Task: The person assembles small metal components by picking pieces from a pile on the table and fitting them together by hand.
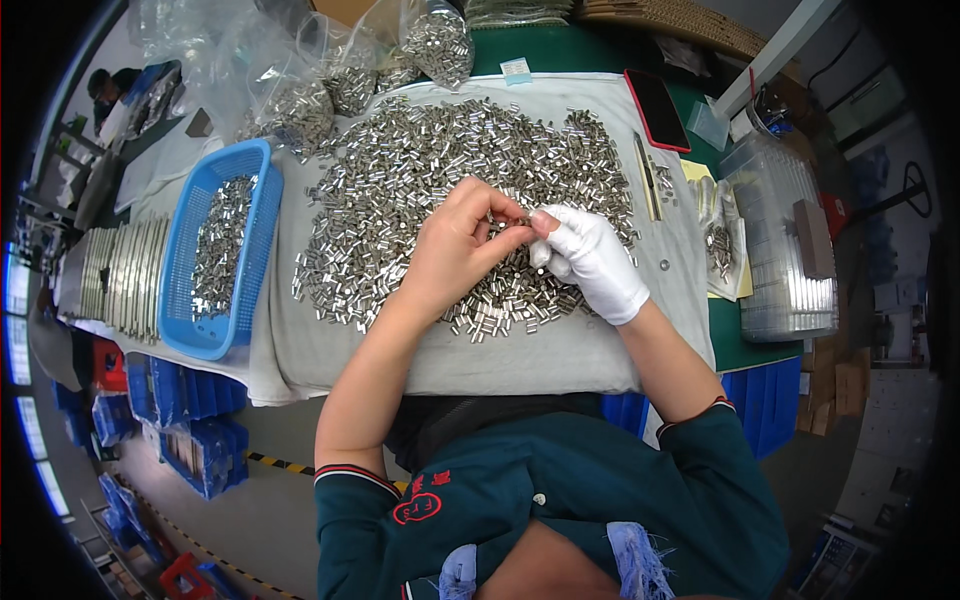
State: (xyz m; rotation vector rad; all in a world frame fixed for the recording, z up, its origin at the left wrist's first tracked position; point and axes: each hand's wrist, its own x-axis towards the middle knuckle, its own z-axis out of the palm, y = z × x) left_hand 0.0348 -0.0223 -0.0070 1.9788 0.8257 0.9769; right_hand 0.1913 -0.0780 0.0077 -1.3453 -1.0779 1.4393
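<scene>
A wide pile of small shiny metal cylinders (400,180) covers the light grey cloth (480,370) in front of me. Over the middle of this pile, my bare left hand (468,235) and my right hand (590,255), in a white glove with the thumb tip uncovered, meet fingertip to fingertip. The fingers of both are pinched together around one small spot. Whatever lies between them is mostly hidden and too small to name. Loose cylinders lie below and around both hands.
To the left stands a blue plastic basket (268,215) partly filled with cylinders, beside stacked thin trays (120,280). Clear bags (440,45) of cylinders stand at the back. On the right are a red-edged phone (657,108), tweezers (648,175) and clear plastic boxes (785,240).
</scene>
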